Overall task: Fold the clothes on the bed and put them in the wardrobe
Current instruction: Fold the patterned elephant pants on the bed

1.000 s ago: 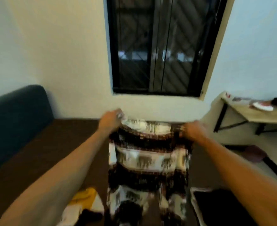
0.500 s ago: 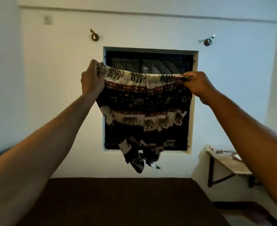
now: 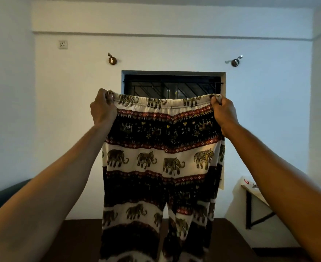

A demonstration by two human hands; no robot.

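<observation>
cotton-like printed trousers (image 3: pixel 161 163), one pair, hang in front of you over the brown bed (image 3: pixel 76 241). going left to right: your left hand (image 3: pixel 103 108) pinches one end of the waistband, your right hand (image 3: pixel 224 110) pinches the other, hands well apart, cloth stretched between them. two legs dangle. if either pinch slips, that side would likely drop and bunch up. two wall hooks, one window behind.

A pale, dimly lit wall (image 3: pixel 269 110) holds a dark barred window (image 3: pixel 172 86), two round wall hooks (image 3: pixel 112 60) above it and a switch plate (image 3: pixel 63 44). Below lies a brown-covered bed (image 3: pixel 80 241); a black-legged wooden side table (image 3: pixel 250 188) stands right.
</observation>
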